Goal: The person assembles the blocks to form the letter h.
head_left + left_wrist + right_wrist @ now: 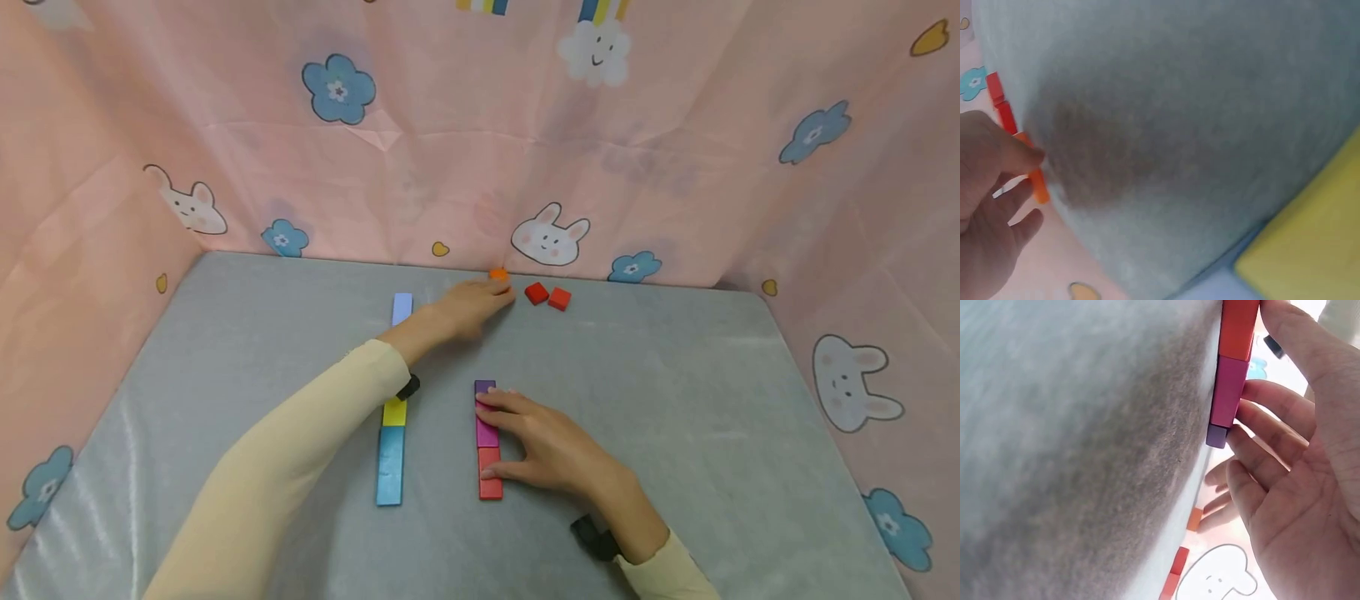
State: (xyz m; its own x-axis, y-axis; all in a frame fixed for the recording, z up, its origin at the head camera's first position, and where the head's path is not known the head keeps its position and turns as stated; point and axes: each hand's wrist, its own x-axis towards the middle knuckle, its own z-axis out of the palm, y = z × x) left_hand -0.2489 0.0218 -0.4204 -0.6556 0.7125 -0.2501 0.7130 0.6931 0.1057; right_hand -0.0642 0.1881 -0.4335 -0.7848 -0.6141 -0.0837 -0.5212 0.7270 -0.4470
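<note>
Head view: left hand (pixel 471 308) at far orange block (pixel 498 273), right hand (pixel 557 446) on near purple-magenta-red row (pixel 487 433).
Left partly curled over the block (can't tell if gripped); right spread, relaxed, resting without gripping.

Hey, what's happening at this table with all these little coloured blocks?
A person is handling coloured blocks on a grey table. Their left grip is at an orange block by the far edge, near two red blocks; whether it is firmly held isn't clear. Their right grip touches a short row of purple, magenta and red blocks. A separate row with pale blue, yellow and blue blocks lies partly hidden beneath the left arm.
</note>
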